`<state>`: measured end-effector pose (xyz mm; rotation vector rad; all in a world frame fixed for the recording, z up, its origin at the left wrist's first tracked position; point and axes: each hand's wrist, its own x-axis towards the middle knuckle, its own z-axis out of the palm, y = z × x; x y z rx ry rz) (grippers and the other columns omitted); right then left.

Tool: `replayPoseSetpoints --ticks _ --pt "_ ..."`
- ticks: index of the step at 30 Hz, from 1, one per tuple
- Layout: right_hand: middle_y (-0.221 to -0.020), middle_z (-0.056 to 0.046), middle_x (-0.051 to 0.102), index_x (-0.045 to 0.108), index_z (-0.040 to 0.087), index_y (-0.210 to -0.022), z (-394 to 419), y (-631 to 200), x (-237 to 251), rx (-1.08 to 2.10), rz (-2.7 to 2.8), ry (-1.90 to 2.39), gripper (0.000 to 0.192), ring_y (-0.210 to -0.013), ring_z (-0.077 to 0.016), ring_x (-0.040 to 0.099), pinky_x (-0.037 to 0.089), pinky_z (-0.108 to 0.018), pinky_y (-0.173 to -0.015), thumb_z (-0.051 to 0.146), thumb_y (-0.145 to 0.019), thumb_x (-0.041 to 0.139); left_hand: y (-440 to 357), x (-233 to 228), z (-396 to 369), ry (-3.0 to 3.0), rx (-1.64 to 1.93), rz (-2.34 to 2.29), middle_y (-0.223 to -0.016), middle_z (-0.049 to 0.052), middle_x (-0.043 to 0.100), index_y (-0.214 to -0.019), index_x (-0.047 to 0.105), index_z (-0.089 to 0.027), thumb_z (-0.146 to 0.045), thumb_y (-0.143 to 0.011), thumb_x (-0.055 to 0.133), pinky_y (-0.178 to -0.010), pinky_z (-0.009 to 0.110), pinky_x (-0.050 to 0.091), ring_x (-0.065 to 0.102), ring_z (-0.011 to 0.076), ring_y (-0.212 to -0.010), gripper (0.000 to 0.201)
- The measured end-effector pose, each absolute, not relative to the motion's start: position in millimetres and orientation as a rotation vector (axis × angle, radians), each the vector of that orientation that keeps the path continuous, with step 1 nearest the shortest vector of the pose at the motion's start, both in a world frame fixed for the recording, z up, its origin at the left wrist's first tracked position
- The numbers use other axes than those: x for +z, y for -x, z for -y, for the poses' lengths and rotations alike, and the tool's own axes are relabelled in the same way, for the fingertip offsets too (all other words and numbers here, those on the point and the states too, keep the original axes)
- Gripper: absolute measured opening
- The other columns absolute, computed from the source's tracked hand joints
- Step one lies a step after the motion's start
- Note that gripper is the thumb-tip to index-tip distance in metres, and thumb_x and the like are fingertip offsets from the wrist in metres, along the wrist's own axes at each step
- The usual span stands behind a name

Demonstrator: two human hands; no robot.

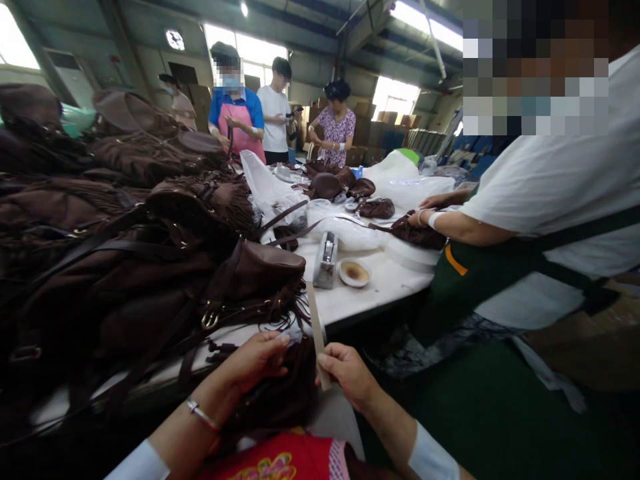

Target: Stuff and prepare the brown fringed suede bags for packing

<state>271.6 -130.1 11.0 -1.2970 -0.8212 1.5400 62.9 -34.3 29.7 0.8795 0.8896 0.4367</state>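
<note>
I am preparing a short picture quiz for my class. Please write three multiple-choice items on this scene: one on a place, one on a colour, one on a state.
1. Where is the small round dish?
A. on the white table, beside the metal tool
B. on the pile of bags
C. on the floor

2. What colour are the piled fringed bags?
A. white
B. dark brown
C. blue

3. What does the right hand hold?
A. nothing
B. a cup
C. a thin flat stick

Answers:
1 A, it sits on the white table next to the metal tool.
2 B, the whole heap is dark brown.
3 C, its fingers close on the thin flat stick, while the left hand rests on the dark fringe.
</note>
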Motion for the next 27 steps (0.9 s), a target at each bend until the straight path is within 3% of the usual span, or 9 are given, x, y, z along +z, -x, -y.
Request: replayPoseSetpoints --ticks 3,6,8,10,12,16,20,22,27 --pt "-0.051 0.002 0.059 0.054 0.019 -0.068 140 -257 15 1.602 0.904 1.272 0.048 -0.044 -0.011 0.051 0.032 -0.024 -0.046 0.064 -0.074 0.07 -65 32 36 -0.86 0.442 -0.891 -0.056 -0.007 0.048 -0.075 0.058 -0.017 -0.053 -0.064 0.087 -0.059 0.026 0.052 0.043 0.0078 -0.053 0.048" --pt "-0.049 0.006 0.052 0.054 0.02 -0.066 153 -246 11 1.719 0.972 1.284 0.039 -0.042 -0.0082 0.043 0.027 -0.022 -0.044 0.053 -0.072 0.073 -68 31 36 -0.847 0.455 -0.901 -0.055 -0.008 0.047 -0.073 0.055 -0.018 -0.053 -0.063 0.087 -0.06 0.027 0.052 0.044 0.0082 -0.052 0.049" --pt "-0.049 0.009 0.047 0.06 0.019 -0.077 159 -241 6 1.816 1.015 1.271 0.025 -0.042 -0.0069 0.037 0.026 -0.022 -0.044 0.039 -0.068 0.072 -69 30 36 -0.843 0.467 -0.919 -0.055 -0.007 0.047 -0.07 0.051 -0.018 -0.054 -0.062 0.086 -0.057 0.027 0.05 0.044 0.009 -0.053 0.05" --pt "-0.049 0.012 0.042 0.064 0.02 -0.096 162 -237 3 1.874 1.062 1.261 0.033 -0.041 -0.0064 0.033 0.025 -0.021 -0.045 0.028 -0.065 0.069 -69 30 37 -0.837 0.481 -0.929 -0.057 -0.007 0.047 -0.069 0.048 -0.019 -0.053 -0.06 0.086 -0.054 0.026 0.048 0.045 0.0096 -0.053 0.052" --pt "-0.05 0.012 0.042 0.066 0.02 -0.101 160 -234 3 1.868 1.074 1.286 0.038 -0.044 -0.0068 0.034 0.026 -0.021 -0.047 0.026 -0.064 0.066 -70 30 38 -0.834 0.485 -0.93 -0.057 -0.007 0.047 -0.069 0.048 -0.019 -0.053 -0.059 0.087 -0.053 0.026 0.047 0.045 0.0097 -0.053 0.052" --pt "-0.055 0.006 0.05 0.058 0.02 -0.07 150 -224 7 1.782 1.013 1.408 0.018 -0.049 -0.01 0.044 0.032 -0.023 -0.048 0.036 -0.066 0.063 -71 33 41 -0.85 0.45 -0.923 -0.055 -0.007 0.046 -0.068 0.049 -0.019 -0.055 -0.06 0.085 -0.055 0.027 0.047 0.043 0.0096 -0.052 0.051" --pt "-0.046 0.005 0.05 0.054 0.022 -0.062 143 -215 8 1.774 1.008 1.497 0.011 -0.042 -0.0118 0.047 0.033 -0.023 -0.041 0.031 -0.064 0.057 -70 36 43 -0.872 0.438 -0.931 -0.055 -0.008 0.044 -0.067 0.048 -0.02 -0.053 -0.06 0.085 -0.053 0.027 0.044 0.041 0.0097 -0.052 0.05" --pt "-0.045 0.005 0.052 0.058 0.021 -0.065 143 -213 10 1.772 0.991 1.532 0.008 -0.038 -0.0115 0.046 0.032 -0.023 -0.039 0.027 -0.06 0.054 -70 38 44 -0.898 0.43 -0.935 -0.055 -0.007 0.045 -0.066 0.049 -0.02 -0.053 -0.059 0.085 -0.054 0.027 0.044 0.043 0.0107 -0.052 0.049" --pt "-0.04 0.006 0.051 0.064 0.02 -0.081 141 -211 20 1.806 0.87 1.587 0.029 -0.031 -0.013 0.044 0.031 -0.023 -0.035 0.022 -0.057 0.049 -73 43 54 -1.127 0.408 -0.949 -0.051 -0.006 0.045 -0.064 0.05 -0.02 -0.054 -0.068 0.077 -0.05 0.026 0.036 0.044 0.0119 -0.05 0.043"
